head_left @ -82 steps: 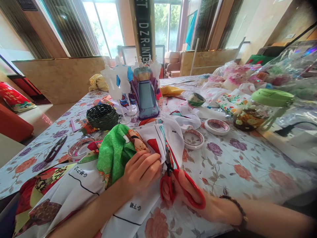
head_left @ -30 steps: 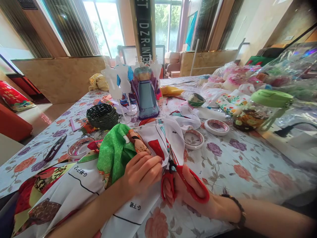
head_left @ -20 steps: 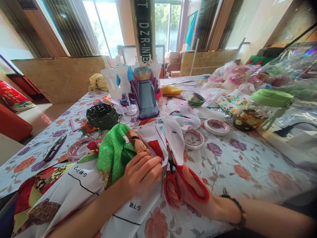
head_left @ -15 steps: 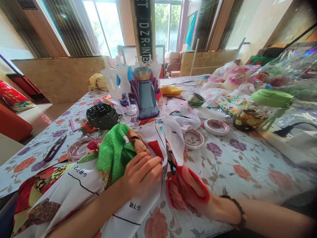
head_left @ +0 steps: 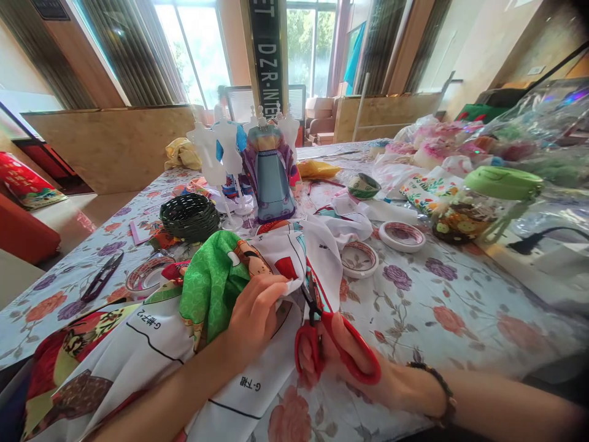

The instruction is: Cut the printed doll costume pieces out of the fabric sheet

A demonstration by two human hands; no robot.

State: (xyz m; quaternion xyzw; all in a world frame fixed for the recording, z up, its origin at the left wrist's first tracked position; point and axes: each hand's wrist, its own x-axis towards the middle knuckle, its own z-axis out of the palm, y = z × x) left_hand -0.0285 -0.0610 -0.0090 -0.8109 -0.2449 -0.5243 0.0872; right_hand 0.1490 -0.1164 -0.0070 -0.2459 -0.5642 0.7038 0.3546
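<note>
My left hand (head_left: 255, 316) pinches the edge of a white printed fabric sheet (head_left: 151, 344) with green, red and orange pattern pieces, holding it up off the table. My right hand (head_left: 350, 362) grips red-handled scissors (head_left: 329, 344), fingers through the loops. The dark blades point up into the fabric edge right beside my left fingertips. The fabric bunches over my left forearm and spreads toward the lower left.
On the floral tablecloth (head_left: 442, 307) lie tape rolls (head_left: 359, 258), a dark woven basket (head_left: 189, 216), black thread snips (head_left: 102, 275), a dressed mini mannequin (head_left: 271, 175) with white dress forms, and a green-lidded jar (head_left: 488, 202). Plastic bags pile at the right.
The scissors closed and slid slightly left and up along the fabric. My left fingers lifted and shifted their pinch higher on the fabric edge.
</note>
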